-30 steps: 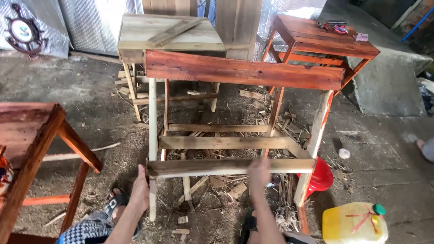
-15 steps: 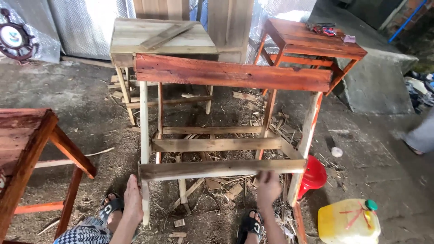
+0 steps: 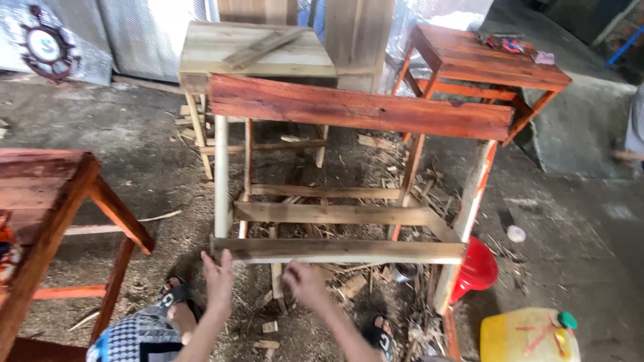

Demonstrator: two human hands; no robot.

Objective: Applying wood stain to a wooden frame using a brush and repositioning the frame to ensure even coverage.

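Wooden rail (image 3: 342, 250), a long unpainted plank, is seen lying across the front of a red-topped wooden bench frame (image 3: 362, 107), low down near the floor, with its long axis running level from left to right between the front legs. Its left end is met by the left hand (image 3: 219, 278), whose fingers are raised against the lower edge beside the pale left leg (image 3: 221, 177); whether that grip is closed around the wood cannot be told. The right hand (image 3: 305, 283) is held just below the rail, nearer its middle, with the fingers curled loosely and nothing pinched between them. A second rail (image 3: 335, 213) is fixed parallel above the first.

A yellow plastic jug (image 3: 526, 335) with a green cap is seen standing at the lower right; its contents cannot be made out. A red plastic vessel (image 3: 477, 268) lies beside the frame's right leg. Wood scraps (image 3: 349, 285) are scattered over the floor beneath.
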